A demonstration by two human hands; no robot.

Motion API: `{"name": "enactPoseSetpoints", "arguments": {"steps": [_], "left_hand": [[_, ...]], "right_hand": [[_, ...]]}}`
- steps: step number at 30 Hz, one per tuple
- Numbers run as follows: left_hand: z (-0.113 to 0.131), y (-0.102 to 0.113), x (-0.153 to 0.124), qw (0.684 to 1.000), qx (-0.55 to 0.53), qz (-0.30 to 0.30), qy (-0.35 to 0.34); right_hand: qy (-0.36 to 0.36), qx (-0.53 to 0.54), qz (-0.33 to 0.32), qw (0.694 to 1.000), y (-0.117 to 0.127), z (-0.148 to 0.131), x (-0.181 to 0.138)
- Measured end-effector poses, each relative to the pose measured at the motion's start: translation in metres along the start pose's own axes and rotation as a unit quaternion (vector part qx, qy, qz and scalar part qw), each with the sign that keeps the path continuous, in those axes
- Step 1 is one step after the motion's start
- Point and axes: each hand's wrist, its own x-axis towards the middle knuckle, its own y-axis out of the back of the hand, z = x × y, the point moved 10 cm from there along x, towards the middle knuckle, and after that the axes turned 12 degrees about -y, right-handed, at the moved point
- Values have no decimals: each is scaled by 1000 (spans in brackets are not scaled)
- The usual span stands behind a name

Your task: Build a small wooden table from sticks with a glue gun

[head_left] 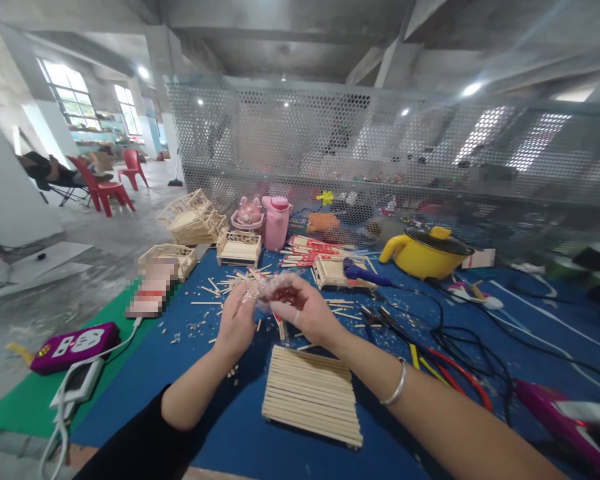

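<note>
My left hand (237, 320) and my right hand (305, 310) are raised together above the blue table mat (190, 380), both pinching a crumpled clear plastic bag (270, 285) between their fingers. What the bag holds I cannot make out. Below the hands lies a flat panel of glued wooden sticks (311, 395). Loose sticks and offcuts (215, 288) are scattered on the mat just beyond the hands. My right wrist wears a silver bangle (397, 385).
Small stick-built crates (239, 248) and a pink bottle (277, 222) stand at the back. A yellow pot (423, 252), a glue gun (363, 273), pliers and tangled cables (450, 347) lie right. A purple power strip (75, 345) sits left. A perforated metal screen (380, 153) walls the rear.
</note>
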Motion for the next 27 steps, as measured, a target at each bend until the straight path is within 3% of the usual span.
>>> {"name": "enactPoseSetpoints", "arguments": {"steps": [5,9,11,14,20,23,27], "left_hand": [[1,-7,-4,999,-36,-18,6],[17,-13,-1,998,22,-49,-40],[25,-6,3,996,59,-10,-63],[20,1,8,998,4,55,-33],[-2,-1,8,971,-170,145,80],[-4,-4,10,961,-197,161,107],[3,-2,13,954,-210,189,100]], "right_hand": [[65,-113,44,990,-3,-13,-4],[165,-290,83,939,-5,-32,-7],[184,-343,89,917,-5,-36,-4],[180,-381,87,903,-4,-38,2],[187,-346,88,915,2,-48,1],[187,-337,95,918,8,-49,-1],[226,-403,131,877,14,-61,-6]]}}
